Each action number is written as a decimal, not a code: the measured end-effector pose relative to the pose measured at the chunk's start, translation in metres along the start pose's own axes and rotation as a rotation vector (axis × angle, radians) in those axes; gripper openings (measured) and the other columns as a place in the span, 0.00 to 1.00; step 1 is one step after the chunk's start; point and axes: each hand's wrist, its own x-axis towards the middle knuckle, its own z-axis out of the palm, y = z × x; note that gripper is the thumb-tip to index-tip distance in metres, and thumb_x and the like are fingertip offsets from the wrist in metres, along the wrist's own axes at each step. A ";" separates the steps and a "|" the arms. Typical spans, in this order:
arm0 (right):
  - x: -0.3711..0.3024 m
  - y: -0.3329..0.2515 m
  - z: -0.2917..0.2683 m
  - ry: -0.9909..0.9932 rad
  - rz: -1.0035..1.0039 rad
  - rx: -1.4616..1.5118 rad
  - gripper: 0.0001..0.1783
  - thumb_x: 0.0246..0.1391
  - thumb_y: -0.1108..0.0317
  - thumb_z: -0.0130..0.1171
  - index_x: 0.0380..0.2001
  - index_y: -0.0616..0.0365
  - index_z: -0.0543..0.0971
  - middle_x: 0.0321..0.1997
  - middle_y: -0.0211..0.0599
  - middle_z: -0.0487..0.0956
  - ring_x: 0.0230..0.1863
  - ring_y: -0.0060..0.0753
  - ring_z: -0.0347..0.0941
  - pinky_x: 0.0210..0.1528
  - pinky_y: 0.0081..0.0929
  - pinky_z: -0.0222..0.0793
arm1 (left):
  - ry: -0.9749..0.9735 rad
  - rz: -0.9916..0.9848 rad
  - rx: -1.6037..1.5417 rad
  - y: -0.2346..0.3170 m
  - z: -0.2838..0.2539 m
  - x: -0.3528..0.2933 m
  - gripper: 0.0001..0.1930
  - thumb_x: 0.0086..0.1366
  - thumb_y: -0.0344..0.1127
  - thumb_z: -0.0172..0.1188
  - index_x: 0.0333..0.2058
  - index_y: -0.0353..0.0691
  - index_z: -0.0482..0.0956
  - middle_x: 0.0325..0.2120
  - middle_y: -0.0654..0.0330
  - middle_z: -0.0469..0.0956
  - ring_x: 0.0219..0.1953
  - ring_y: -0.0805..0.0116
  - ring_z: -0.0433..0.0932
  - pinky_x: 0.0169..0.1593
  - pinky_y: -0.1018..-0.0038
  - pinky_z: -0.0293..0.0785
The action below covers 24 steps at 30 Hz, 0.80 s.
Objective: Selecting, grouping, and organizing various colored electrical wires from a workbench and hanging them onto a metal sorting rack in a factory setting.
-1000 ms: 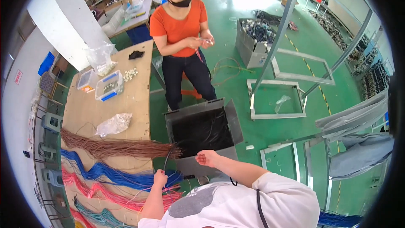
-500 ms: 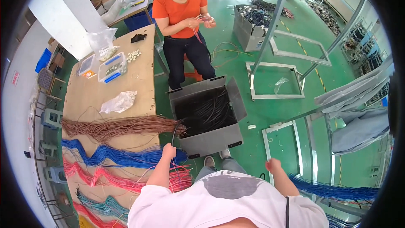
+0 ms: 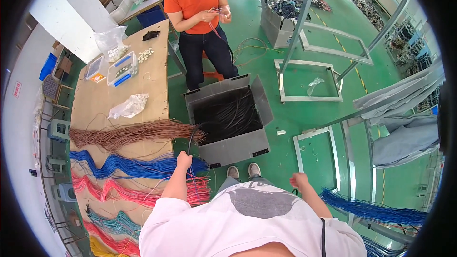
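- I see the left hand [image 3: 184,160] with its fingers closed around a thin, flexible black cable [image 3: 191,142], above the table's right edge.
- The right hand [image 3: 299,180] hangs well apart from it, fingers curled; I cannot tell whether they grip anything.
- From the left fist, the black cable arcs up beside the ends of a long brown wire bundle [image 3: 128,137], near the left side of an open grey box [image 3: 238,148] full of black cables [image 3: 233,114].
- Below the brown bundle, I see a wavy blue wire bundle [image 3: 135,165], then a pink-red one [image 3: 121,192], all reaching past the right edge of the light wooden table [image 3: 154,83].
- Beyond the box, a co-worker in an orange shirt [image 3: 200,2] handles thin pink wires.
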 end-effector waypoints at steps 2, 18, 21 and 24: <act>0.000 -0.021 0.005 0.008 -0.041 -0.011 0.09 0.45 0.68 0.49 0.29 0.61 0.69 0.24 0.40 0.74 0.21 0.31 0.71 0.19 0.26 0.67 | -0.006 -0.015 0.004 -0.002 0.001 0.000 0.19 0.47 0.37 0.55 0.37 0.31 0.70 0.35 0.43 0.73 0.41 0.51 0.71 0.44 0.66 0.68; 0.019 -0.001 -0.005 -0.027 0.044 -0.102 0.09 0.47 0.68 0.47 0.31 0.61 0.69 0.21 0.40 0.72 0.17 0.30 0.69 0.16 0.26 0.65 | 0.019 0.016 -0.060 -0.017 0.007 0.003 0.17 0.48 0.39 0.55 0.34 0.33 0.73 0.32 0.45 0.74 0.38 0.52 0.73 0.43 0.66 0.67; 0.010 0.006 -0.023 0.064 -0.016 -0.078 0.10 0.45 0.65 0.48 0.28 0.60 0.71 0.21 0.39 0.73 0.17 0.31 0.69 0.17 0.27 0.65 | -0.076 0.181 0.069 0.034 0.001 -0.005 0.22 0.48 0.48 0.55 0.33 0.33 0.73 0.30 0.44 0.74 0.36 0.49 0.73 0.41 0.64 0.67; 0.025 0.011 -0.016 0.057 -0.144 -0.312 0.10 0.44 0.61 0.52 0.22 0.58 0.73 0.16 0.32 0.71 0.16 0.23 0.66 0.17 0.23 0.63 | 0.050 0.287 0.048 0.051 -0.015 -0.017 0.13 0.52 0.39 0.54 0.32 0.36 0.73 0.28 0.55 0.75 0.31 0.60 0.74 0.35 0.70 0.70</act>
